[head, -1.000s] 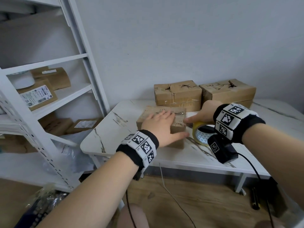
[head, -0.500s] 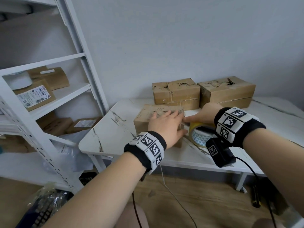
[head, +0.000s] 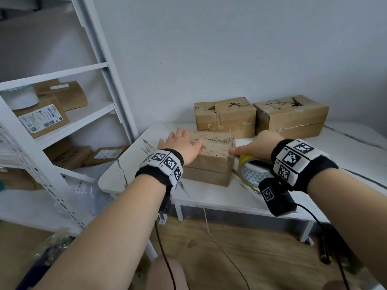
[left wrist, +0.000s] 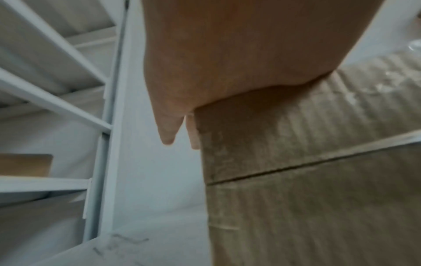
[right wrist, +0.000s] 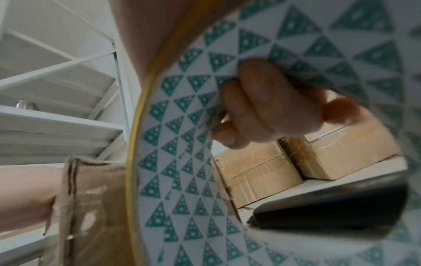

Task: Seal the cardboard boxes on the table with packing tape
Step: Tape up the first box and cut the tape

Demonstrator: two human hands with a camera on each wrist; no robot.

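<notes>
White marbled tabletop [head: 213, 195] stands against a pale wall, with a white metal shelf unit [head: 100, 84] just beside its left edge and wood flooring below. Near the front-left corner of the tabletop sits a small cardboard box [head: 211, 164]. The left hand [head: 182, 145] lies palm-down across the box's top at its left end, fingers [head: 167, 139] straight and spread, reaching past the box's far-left edge; the left wrist view shows the palm pressed onto the top edge of the cardboard. The right hand [head: 257, 144] is at the box's right side, thumb stretched toward the box's top right corner. Its fingers [right wrist: 268, 108] curl through the core of the tape roll [head: 253, 172], gripping the roll, which stands on edge touching or just beside the box's right face; I cannot tell which. A strip of clear tape [right wrist: 91, 203] seems to lie over the box's near corner, though that view is blurred. Two larger cardboard boxes [head: 225, 116] [head: 291, 116] sit side by side along the tabletop's rear edge. More parcels [head: 41, 120] rest on the shelves.
</notes>
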